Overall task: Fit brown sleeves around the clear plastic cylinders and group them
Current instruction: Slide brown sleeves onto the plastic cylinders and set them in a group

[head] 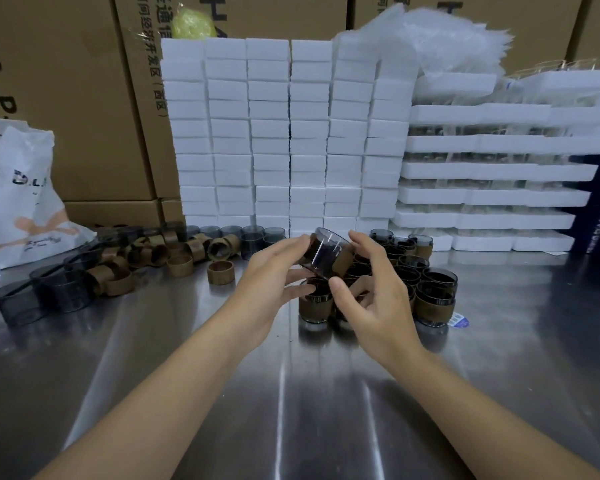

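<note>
Two hands meet above the steel table point(291, 393), directly over the near edge of the finished group. The left hand point(274, 271) curls fingers and thumb round the clear cylinder point(326, 249), which is held off the table and tilted with its rim up and away; judged, this frees the lower wall for the band. The right hand point(371, 296) pinches the brown sleeve point(344, 264) between thumb and fingers where it wraps that wall. The fit looks partway, sleeve not yet squared. The cylinder is smooth, smoke-tinted, thin-walled plastic. The sleeve is a matte, stiff ring, leather-like or card, cannot tell which. The sleeved cylinders point(433, 299) stand upright and touching, right of the hands, close-packed, presumably for counting. The loose sleeves point(219, 271) and bare cylinders point(32, 299) lie to the left, within the left hand's reach. White foam blocks point(274, 133) are stacked behind.
</note>
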The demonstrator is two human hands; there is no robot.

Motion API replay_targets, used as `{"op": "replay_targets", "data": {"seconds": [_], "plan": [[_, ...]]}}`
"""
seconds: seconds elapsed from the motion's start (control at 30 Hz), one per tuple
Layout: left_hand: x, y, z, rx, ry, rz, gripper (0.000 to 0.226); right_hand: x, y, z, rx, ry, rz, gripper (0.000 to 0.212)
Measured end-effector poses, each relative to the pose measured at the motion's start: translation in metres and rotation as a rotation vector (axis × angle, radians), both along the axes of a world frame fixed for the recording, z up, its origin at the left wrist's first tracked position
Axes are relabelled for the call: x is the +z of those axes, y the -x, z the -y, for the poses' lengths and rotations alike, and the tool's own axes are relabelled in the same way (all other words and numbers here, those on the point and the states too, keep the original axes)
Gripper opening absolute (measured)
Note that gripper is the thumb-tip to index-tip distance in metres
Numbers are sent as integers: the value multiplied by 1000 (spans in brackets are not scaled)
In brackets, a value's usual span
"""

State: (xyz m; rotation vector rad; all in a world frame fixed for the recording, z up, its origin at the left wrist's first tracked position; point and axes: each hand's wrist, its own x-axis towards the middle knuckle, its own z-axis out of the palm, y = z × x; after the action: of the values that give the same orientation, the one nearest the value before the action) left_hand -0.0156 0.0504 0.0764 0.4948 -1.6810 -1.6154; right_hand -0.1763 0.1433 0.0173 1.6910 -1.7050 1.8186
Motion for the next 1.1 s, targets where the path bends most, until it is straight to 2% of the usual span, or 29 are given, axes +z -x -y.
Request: {"op": "replay_targets", "data": {"seconds": [0.13,0.23,0.3,0.37,0.53,0.6,0.73,0.9,1.1], "plan": [[-8,5,-1,-1,-165,-149,35,1,-8,5,29,14,124,60],[-11,11,-4,16,-341,-204,34,2,-13,5,10,12,64,68],[-12,14,-8,-15,-506,-206,35,2,-13,5,-19,12,-1,75],[-13,16,-10,-45,-591,-183,37,2,-11,6,-53,11,-13,76],[-13,14,-8,-132,-536,-94,61,4,-6,4,-181,17,-139,77],[-12,13,-10,-166,-472,-66,58,5,-6,5,-197,20,-139,81],[-11,16,-17,-212,-517,-114,68,5,-10,10,-79,33,24,73],[-15,16,-18,-331,-632,-229,73,6,-16,8,-30,62,1,64],[-16,17,-21,-331,-611,-284,71,13,-21,5,25,79,2,66]]}}
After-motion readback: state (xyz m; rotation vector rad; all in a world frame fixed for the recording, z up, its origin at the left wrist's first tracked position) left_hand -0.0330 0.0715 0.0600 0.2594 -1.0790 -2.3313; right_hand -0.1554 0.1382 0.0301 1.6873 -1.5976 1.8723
